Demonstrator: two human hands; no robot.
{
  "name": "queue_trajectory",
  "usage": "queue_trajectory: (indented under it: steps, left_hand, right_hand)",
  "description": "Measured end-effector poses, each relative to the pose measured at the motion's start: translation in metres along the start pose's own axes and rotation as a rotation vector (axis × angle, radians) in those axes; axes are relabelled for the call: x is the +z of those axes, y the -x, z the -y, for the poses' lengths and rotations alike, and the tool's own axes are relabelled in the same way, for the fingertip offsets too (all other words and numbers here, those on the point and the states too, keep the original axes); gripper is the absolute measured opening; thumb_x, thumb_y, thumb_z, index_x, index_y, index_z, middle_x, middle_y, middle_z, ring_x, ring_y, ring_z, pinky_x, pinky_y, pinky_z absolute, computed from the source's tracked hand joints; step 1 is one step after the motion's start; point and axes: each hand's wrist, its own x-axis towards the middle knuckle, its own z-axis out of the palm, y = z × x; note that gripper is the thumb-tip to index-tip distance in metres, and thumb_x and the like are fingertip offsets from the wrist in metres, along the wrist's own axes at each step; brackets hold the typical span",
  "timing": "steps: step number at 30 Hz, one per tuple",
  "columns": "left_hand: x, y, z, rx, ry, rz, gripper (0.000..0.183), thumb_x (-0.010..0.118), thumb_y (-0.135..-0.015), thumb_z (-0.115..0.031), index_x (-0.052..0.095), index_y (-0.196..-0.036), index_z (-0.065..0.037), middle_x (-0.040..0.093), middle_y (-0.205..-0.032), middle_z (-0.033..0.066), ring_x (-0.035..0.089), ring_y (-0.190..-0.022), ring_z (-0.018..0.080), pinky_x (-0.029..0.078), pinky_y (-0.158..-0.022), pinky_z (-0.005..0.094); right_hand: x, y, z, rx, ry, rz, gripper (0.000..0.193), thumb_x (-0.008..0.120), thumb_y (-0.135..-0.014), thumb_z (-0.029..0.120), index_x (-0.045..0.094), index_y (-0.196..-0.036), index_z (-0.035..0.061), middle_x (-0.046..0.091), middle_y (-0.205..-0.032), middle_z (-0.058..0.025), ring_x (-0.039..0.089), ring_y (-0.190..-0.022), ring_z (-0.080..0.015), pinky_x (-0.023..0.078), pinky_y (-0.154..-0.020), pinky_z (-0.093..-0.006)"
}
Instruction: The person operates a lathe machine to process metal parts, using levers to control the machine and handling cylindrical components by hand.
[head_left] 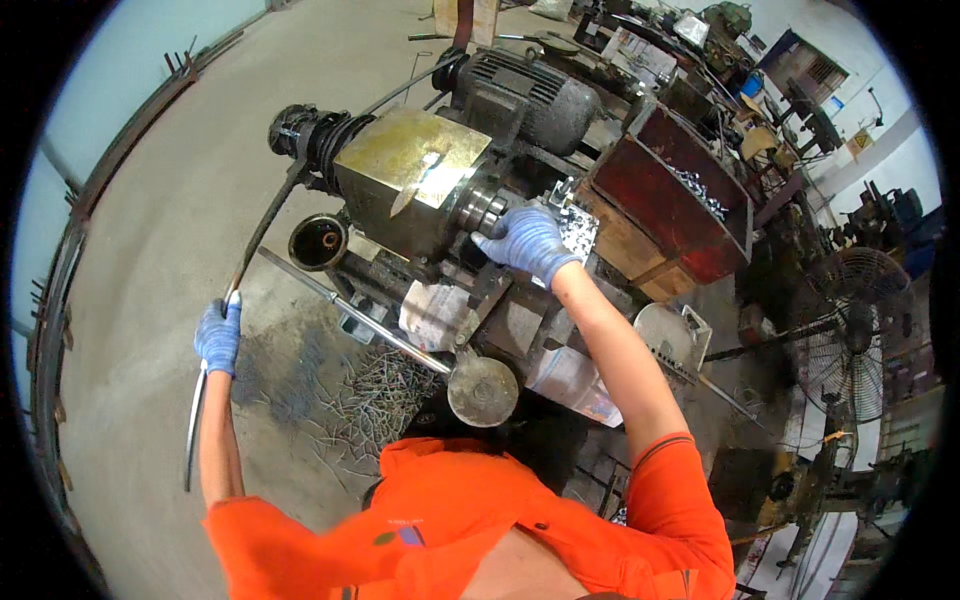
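Note:
My left hand (pixel 218 335), in a blue-grey glove, is closed around a long metal lever (pixel 262 228). The lever slopes up to the left end of a greasy machine headstock (pixel 400 170), and a bar continues below my fist. My right hand (pixel 532 243), gloved alike, is at the steel spindle nose (pixel 480 212) on the headstock's right side. Its thumb and fingers are bent together there; whatever they hold is hidden. Beside that hand, small shiny metal pieces lie on a light tray (pixel 580 232).
An electric motor (pixel 530 95) stands behind the headstock. On the right is a red bin (pixel 660 185) with small metal parts, then a floor fan (pixel 855 315). A steel handle (pixel 370 325) and round plate (pixel 482 390) jut toward me. Metal shavings (pixel 375 400) cover the floor.

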Motion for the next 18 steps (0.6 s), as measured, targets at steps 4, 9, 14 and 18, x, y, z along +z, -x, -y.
queue_trajectory:
  steps: [4, 9, 14, 18]
  left_hand:
    - [0.004, 0.060, -0.035, -0.017, -0.034, 0.071, 0.049, 0.049, -0.077, -0.056, 0.059, -0.083, -0.008, 0.062, -0.082, 0.0176, 0.060, -0.078, 0.0367, 0.045, -0.068, 0.0462]
    - [-0.003, 0.067, -0.046, 0.012, -0.033, 0.020, 0.038, 0.055, -0.076, -0.045, 0.058, -0.085, -0.008, 0.062, -0.080, 0.0189, 0.060, -0.075, 0.0369, 0.046, -0.066, 0.0456]
    - [0.001, 0.069, -0.053, 0.043, -0.066, -0.066, 0.040, 0.056, -0.077, -0.041, 0.058, -0.099, -0.008, 0.063, -0.084, 0.0194, 0.061, -0.078, 0.0366, 0.047, -0.068, 0.0447]
    - [0.002, 0.060, -0.057, 0.083, -0.043, -0.021, 0.044, 0.056, -0.077, -0.039, 0.056, -0.108, -0.008, 0.063, -0.086, 0.0189, 0.061, -0.078, 0.0350, 0.047, -0.069, 0.0435]
  right_hand:
    - [0.006, -0.002, 0.000, -0.001, 0.014, 0.001, 0.056, 0.050, -0.074, 0.054, 0.064, -0.066, 0.0005, 0.060, -0.064, -0.0183, 0.060, -0.066, -0.0315, 0.044, -0.073, -0.0375]
    - [0.006, -0.004, -0.001, -0.029, 0.021, -0.029, 0.054, 0.051, -0.073, 0.053, 0.064, -0.071, 0.0005, 0.061, -0.069, -0.0192, 0.060, -0.068, -0.0331, 0.045, -0.072, -0.0396]
    - [-0.005, 0.001, 0.004, 0.053, -0.004, -0.026, 0.047, 0.052, -0.074, 0.049, 0.066, -0.076, 0.0039, 0.062, -0.073, -0.0185, 0.060, -0.072, -0.0338, 0.045, -0.074, -0.0409]
    - [-0.016, 0.013, 0.004, 0.088, 0.109, -0.055, 0.052, 0.048, -0.077, 0.050, 0.065, -0.075, 0.0015, 0.063, -0.075, -0.0174, 0.059, -0.078, -0.0330, 0.038, -0.085, -0.0417]
